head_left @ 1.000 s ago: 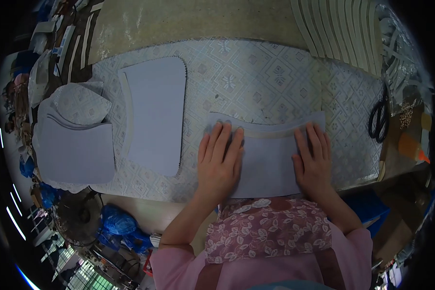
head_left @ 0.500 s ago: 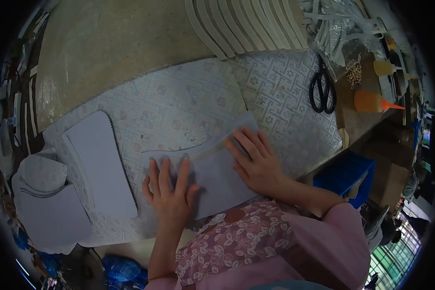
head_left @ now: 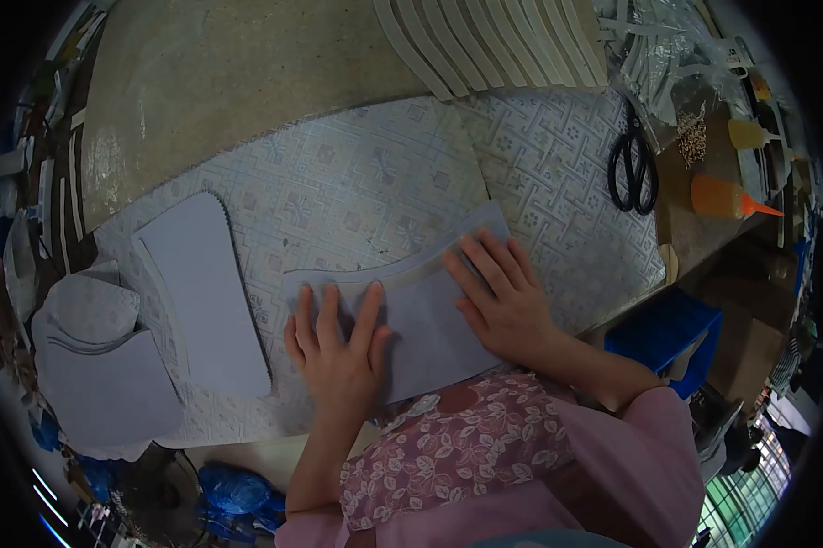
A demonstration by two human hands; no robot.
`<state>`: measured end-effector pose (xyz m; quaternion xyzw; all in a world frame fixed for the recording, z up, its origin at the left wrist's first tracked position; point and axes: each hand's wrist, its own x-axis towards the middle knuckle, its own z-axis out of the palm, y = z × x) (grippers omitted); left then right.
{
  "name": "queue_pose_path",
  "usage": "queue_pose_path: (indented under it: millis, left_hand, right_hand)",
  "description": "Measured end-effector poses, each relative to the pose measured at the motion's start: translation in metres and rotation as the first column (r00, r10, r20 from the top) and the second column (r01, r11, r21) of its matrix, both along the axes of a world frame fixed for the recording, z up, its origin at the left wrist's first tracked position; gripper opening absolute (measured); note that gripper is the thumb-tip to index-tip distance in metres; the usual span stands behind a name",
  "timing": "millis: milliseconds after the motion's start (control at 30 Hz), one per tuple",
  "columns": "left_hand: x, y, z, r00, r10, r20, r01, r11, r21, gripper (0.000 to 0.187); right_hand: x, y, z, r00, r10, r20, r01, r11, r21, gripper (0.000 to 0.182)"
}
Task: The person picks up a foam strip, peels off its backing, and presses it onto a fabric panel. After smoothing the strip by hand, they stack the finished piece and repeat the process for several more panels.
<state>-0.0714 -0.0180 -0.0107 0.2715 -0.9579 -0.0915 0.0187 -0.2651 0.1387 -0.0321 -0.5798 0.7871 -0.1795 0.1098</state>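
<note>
A grey-blue cut piece of sheet material (head_left: 430, 338) lies flat on the patterned table covering (head_left: 338, 173) before me. Along its curved far edge runs a paler strip (head_left: 421, 274). My left hand (head_left: 338, 352) rests on the left part of the piece with fingers spread, their tips at that strip. On the right end lies my right hand (head_left: 507, 297), fingers stretched out over the strip. To the left is a second cut piece (head_left: 206, 297) with a jagged edge. Further left, more cut pieces (head_left: 110, 388) are stacked, with a patterned scrap (head_left: 92, 306) on them.
Black-handled scissors (head_left: 633, 172) lie at the right, near a small heap of beads or metal bits (head_left: 692, 137). An orange bottle with a red nozzle (head_left: 717, 196) lies beyond. Several curved strips (head_left: 489, 46) are at the back. A blue stool (head_left: 663, 333) stands below the table's right edge.
The whole view has shifted slightly, so the table and things appear a little further right and higher. Both hands stay on the same piece in nearly the same places.
</note>
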Motion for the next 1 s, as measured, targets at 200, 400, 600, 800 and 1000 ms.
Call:
queue_pose_path:
  millis: [200, 400, 600, 800, 1000]
  left_hand:
    - [-0.023, 0.007, -0.008, 0.964, -0.119, -0.239, 0.194, 0.927, 0.321, 0.056]
    - [-0.032, 0.014, -0.008, 0.971, -0.191, -0.146, 0.215, 0.961, 0.174, 0.060]
    - [-0.044, 0.022, -0.005, 0.984, -0.138, -0.111, 0.147, 0.986, 0.078, 0.054]
    - [-0.046, 0.024, -0.009, 0.986, -0.113, -0.126, 0.120, 0.992, 0.046, 0.050]
    - [-0.047, 0.025, -0.010, 0.985, -0.102, -0.142, 0.108, 0.993, 0.038, 0.048]
  right_hand:
    - [0.000, -0.002, 0.002, 0.995, 0.027, -0.094, -0.025, 0.999, 0.026, 0.063]
    - [0.002, -0.001, -0.001, 0.998, 0.003, -0.061, -0.003, 1.000, -0.001, 0.060]
    - [-0.004, -0.002, 0.000, 1.000, -0.018, -0.008, 0.017, 0.998, -0.056, 0.060]
    - [-0.006, -0.003, -0.002, 0.999, -0.031, 0.019, 0.032, 0.995, -0.092, 0.058]
    - [-0.004, -0.004, -0.002, 0.997, -0.046, -0.055, 0.040, 0.993, -0.108, 0.055]
